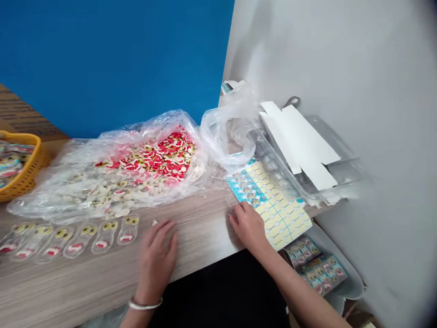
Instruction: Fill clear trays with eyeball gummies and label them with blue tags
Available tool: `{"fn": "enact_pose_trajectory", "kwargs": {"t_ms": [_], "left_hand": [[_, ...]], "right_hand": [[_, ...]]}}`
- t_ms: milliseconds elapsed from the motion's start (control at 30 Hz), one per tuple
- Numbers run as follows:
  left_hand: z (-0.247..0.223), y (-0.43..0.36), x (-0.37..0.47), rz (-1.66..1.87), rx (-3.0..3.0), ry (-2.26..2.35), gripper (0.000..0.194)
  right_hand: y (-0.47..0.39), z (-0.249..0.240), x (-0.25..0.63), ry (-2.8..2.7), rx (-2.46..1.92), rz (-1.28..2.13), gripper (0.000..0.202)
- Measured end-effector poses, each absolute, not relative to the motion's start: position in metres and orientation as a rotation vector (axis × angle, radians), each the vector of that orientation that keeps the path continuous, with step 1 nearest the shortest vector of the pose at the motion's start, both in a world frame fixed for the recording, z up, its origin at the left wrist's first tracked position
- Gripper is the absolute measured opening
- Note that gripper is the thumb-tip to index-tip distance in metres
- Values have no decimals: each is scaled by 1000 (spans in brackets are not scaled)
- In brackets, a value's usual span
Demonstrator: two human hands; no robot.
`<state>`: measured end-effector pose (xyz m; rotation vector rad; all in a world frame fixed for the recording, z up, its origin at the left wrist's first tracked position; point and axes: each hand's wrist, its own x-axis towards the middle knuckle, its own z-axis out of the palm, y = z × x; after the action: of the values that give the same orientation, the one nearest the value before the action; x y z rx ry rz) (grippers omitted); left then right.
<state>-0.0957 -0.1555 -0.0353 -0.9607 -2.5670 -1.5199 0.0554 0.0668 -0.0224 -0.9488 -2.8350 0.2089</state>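
My left hand, blurred and wearing a pale bracelet, is over the tabletop with its fingers apart. A small white scrap shows at its fingertips. To its left lies a row of clear plastic shapes, each bearing yellow-and-black eyes and a red-and-white mouth. My right hand is closed, fingers curled at the left edge of a printed sheet with yellow and blue patterns; whatever its fingertips pinch is too faint to name. Behind both hands, a clear plastic bag holds many red, white and yellow pieces.
A yellow basket of pieces sits at the left edge. Crumpled clear plastic lies behind the sheet. White folded card rests on clear packaging at the right, by the wall. Below the table's right edge, a grey bin holds packs.
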Motion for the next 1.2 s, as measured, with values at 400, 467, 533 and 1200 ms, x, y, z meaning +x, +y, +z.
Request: {"fn": "enact_pose_trajectory", "kwargs": {"t_ms": [400, 467, 533, 1200], "left_hand": [[-30, -54, -61, -3254, 103, -2266, 37], [-23, -56, -80, -3189, 111, -2207, 37], [-14, -56, -105, -3173, 121, -2117, 41], [-41, -45, -187, -3015, 305, -1862, 38]], "right_hand": [[17, -9, 30, -2678, -253, 810, 17], [31, 1, 12, -2641, -207, 946, 18], [55, 8, -15, -2618, -265, 967, 17], [121, -8, -242, -3086, -429, 425, 18]]}}
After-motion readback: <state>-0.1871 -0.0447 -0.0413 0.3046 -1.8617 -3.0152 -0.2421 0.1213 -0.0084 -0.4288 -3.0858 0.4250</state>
